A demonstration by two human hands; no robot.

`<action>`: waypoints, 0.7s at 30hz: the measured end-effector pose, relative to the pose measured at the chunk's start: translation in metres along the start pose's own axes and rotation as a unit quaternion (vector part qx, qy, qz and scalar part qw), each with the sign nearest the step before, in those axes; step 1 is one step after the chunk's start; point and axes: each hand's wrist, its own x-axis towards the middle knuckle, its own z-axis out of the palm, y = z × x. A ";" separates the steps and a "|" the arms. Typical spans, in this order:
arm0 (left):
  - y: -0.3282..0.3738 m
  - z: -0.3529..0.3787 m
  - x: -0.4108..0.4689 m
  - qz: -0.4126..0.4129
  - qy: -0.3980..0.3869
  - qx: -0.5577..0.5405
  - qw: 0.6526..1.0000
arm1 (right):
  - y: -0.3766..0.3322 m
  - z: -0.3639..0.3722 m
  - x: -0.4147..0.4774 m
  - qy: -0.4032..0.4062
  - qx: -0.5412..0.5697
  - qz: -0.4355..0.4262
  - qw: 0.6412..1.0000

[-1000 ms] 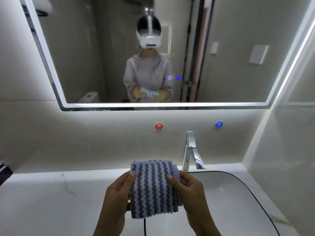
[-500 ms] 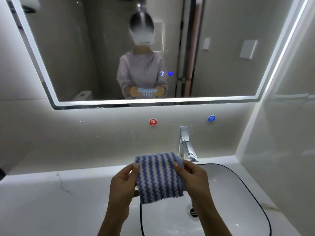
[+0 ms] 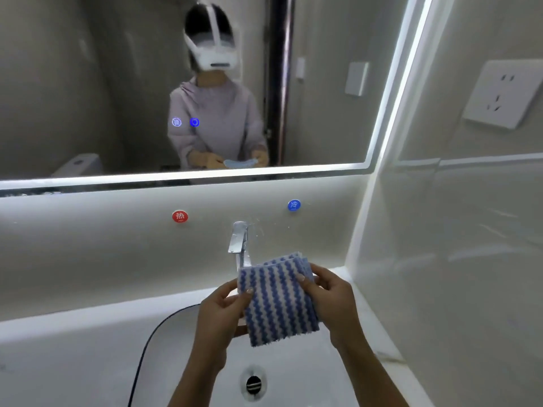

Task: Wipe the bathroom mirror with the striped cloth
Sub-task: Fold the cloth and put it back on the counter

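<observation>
Over sink (image 3: 299,374), striped cloth (image 3: 277,301) in pinch of left hand (image 3: 219,315), right hand (image 3: 332,301)

Pale glossy walls (image 3: 88,254) frame a white basin (image 3: 308,377) (chrome tap (image 3: 239,239) behind); a white socket (image 3: 499,94) sits on the right wall.
</observation>
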 end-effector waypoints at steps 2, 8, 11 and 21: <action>-0.011 0.039 0.012 -0.007 0.005 -0.009 1.000 | 0.010 -0.034 0.026 0.010 -0.036 -0.005 0.999; -0.039 0.129 0.052 -0.025 0.013 0.001 1.000 | 0.038 -0.107 0.093 0.009 -0.086 -0.003 0.996; -0.047 0.156 0.074 -0.037 0.011 0.009 0.999 | 0.049 -0.125 0.119 0.014 -0.084 0.021 0.996; -0.093 0.201 0.171 -0.090 -0.016 0.044 0.995 | 0.100 -0.144 0.198 0.065 -0.080 0.092 0.990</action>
